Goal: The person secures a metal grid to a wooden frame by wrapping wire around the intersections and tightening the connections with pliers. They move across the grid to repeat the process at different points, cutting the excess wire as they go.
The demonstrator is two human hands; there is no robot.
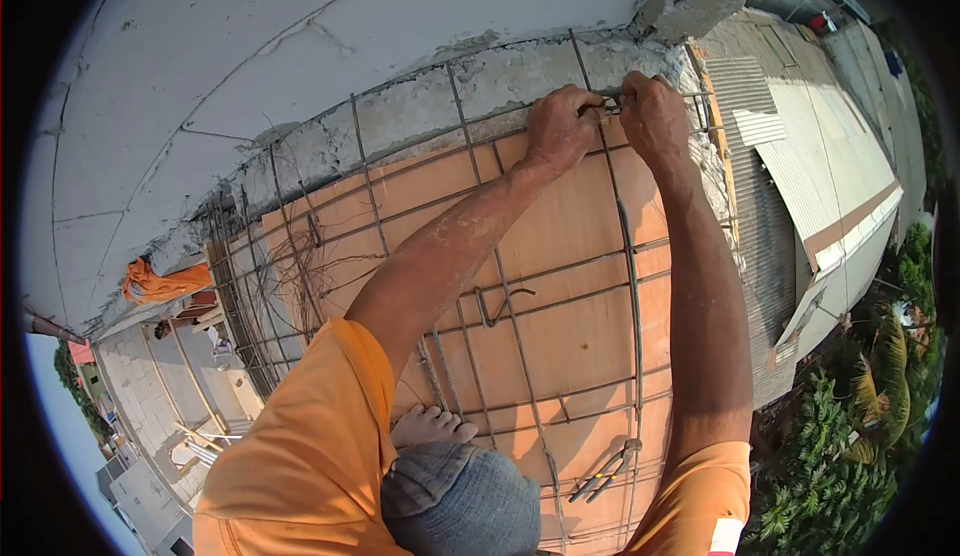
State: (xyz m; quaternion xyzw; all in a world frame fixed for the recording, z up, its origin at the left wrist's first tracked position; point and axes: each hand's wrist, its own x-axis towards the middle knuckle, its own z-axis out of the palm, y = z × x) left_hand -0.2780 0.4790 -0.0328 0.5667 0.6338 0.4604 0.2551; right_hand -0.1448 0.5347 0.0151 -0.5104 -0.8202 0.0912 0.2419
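Note:
Both hands meet at a crossing of steel bars near the wall, at the upper right of the head view. My left hand has its fingers closed at the crossing, pinching something too small to make out. Close beside it on the right, my right hand is closed too, and what it pinches is hidden by the fingers. A grid of rebar lies over orange-brown boards. Pliers with yellow and dark handles rest on the grid at the lower right, away from both hands.
Thin loose wires lie tangled on the grid's left side. A grey block wall rises along the top. An orange cloth hangs at left. My bare foot is below. Past the right edge are lower metal roofs and trees.

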